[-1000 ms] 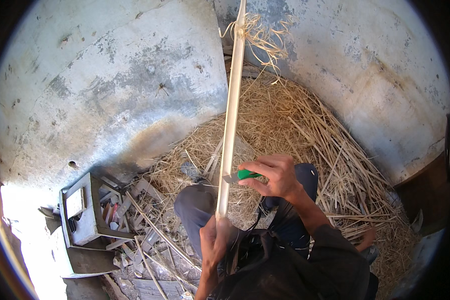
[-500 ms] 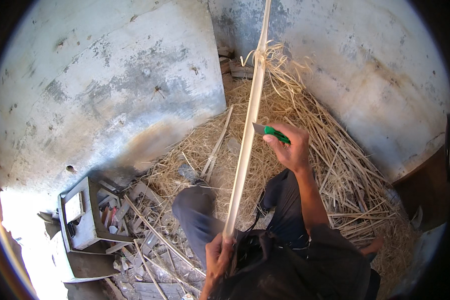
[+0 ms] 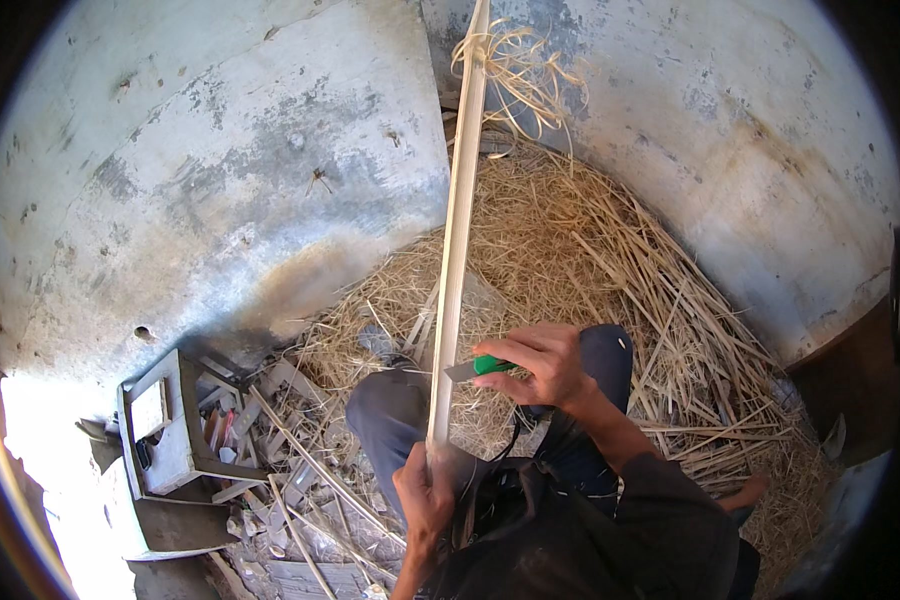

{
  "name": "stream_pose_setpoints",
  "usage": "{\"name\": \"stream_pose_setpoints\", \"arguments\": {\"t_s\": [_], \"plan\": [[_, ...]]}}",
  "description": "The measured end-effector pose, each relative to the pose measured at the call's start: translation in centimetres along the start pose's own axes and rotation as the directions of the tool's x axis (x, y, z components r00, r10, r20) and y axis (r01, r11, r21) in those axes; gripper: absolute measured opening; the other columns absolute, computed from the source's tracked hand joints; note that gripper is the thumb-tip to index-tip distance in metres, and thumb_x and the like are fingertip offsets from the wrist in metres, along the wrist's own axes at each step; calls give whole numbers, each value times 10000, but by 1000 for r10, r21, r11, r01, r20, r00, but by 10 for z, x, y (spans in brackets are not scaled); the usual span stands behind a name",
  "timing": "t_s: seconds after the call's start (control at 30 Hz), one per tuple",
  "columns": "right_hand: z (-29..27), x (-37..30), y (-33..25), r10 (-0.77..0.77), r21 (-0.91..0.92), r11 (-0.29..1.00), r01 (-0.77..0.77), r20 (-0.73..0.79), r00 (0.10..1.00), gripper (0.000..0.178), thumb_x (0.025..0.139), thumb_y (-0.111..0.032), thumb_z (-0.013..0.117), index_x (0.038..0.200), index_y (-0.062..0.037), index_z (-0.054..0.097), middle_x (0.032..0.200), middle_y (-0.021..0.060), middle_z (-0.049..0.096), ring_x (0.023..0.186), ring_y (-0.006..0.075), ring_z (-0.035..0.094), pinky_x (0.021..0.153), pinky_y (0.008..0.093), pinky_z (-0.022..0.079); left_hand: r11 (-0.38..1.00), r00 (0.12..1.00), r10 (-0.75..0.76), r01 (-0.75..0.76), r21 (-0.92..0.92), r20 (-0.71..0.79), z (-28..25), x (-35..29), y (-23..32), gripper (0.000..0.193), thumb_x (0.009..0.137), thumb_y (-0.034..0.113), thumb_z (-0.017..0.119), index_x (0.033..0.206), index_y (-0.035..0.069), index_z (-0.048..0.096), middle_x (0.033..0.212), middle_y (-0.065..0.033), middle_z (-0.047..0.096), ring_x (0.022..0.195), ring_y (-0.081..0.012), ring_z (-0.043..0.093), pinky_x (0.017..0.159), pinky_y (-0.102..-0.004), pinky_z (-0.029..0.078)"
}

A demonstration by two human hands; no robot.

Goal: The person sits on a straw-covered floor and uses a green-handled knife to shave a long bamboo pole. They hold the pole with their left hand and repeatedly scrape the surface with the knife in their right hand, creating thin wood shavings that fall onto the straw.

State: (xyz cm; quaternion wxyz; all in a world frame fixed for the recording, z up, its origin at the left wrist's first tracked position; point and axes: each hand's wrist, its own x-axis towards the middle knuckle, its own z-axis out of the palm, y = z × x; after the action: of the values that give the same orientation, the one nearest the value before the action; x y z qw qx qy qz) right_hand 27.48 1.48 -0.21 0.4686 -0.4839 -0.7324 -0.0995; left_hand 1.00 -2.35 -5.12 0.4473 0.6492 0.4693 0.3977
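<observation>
A long, pale strip (image 3: 456, 230) is held up in front of the person, between the legs. It is much longer than it is wide. Its near end is down by the lap, and it points away from the person, up to the top edge of the view, leaning a little to the right. The left hand (image 3: 423, 487) is closed around the near end. Near the far end, thin curly shavings (image 3: 532, 75) hang off the strip, mostly on its right side.

The right hand (image 3: 545, 362) grips a knife (image 3: 490, 366) with a green handle. Its gray blade points left, across the strip, not far above the left hand. I cannot tell how firmly it touches.

The left knee (image 3: 385, 402) is bent just left of the strip. Past the knees is a big heap of straw (image 3: 545, 225), with many thin sticks (image 3: 685, 330) on the right. To the left are a wooden frame (image 3: 175, 462) and messy scraps. Patchy, pale walls (image 3: 270, 150) stand behind.
</observation>
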Motion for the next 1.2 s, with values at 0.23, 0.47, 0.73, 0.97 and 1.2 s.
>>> {"name": "stream_pose_setpoints", "arguments": {"t_s": [0.23, 0.47, 0.73, 0.97, 1.2], "plan": [[-6, 5, 4, 23, -45, 999, -27, -72, 997, 325, 891, -443, 877, 1023, -151, 823, 727, -6, 722, 586, 180, 691, 518, 328, 497, 999, 998, -49, 49, -15, 41, -2, -4, 16, 171, 1041, 101, 617, 949, -41, 640, 635, -90, 496, 658, -68, 448, 560, -324, 414], [-13, 16, 8, 0, -79, 997, -6, -73, 997, 326, 890, -451, 876, 1021, -157, 825, 729, -14, 730, 583, 179, 693, 515, 326, 498, 992, 992, -104, 108, -59, 67, -4, -12, 0, 233, 1069, 143, 606, 915, -32, 600, 638, -87, 486, 668, -73, 439, 559, -332, 404], [-11, 19, 31, 100, -124, 985, -116, -132, 986, 326, 934, -439, 856, 1037, -129, 848, 744, -5, 762, 579, 135, 692, 514, 321, 500, 989, 987, -139, 142, -34, 79, -10, -20, -6, 301, 1084, 200, 636, 882, -21, 604, 639, -84, 468, 663, -82, 427, 542, -343, 388], [-22, 12, 98, 406, 90, 913, -397, -263, 875, 307, 1006, -344, 803, 1076, -47, 836, 736, 54, 760, 587, 134, 682, 543, 301, 508, 993, 968, -69, 43, 108, 242, -15, -51, -11, 238, 1072, 195, 698, 951, -9, 680, 632, -117, 538, 573, -158, 513, 559, -355, 445], [-2, -11, 42, 432, 191, 894, -405, -136, 891, 373, 1016, -375, 762, 1051, -4, 773, 800, 93, 727, 696, 157, 693, 601, 320, 516, 987, 982, -156, 160, -29, 111, -13, -30, -26, 225, 1086, 149, 627, 950, -26, 666, 634, -42, 532, 650, -62, 460, 546, -318, 409]]}}
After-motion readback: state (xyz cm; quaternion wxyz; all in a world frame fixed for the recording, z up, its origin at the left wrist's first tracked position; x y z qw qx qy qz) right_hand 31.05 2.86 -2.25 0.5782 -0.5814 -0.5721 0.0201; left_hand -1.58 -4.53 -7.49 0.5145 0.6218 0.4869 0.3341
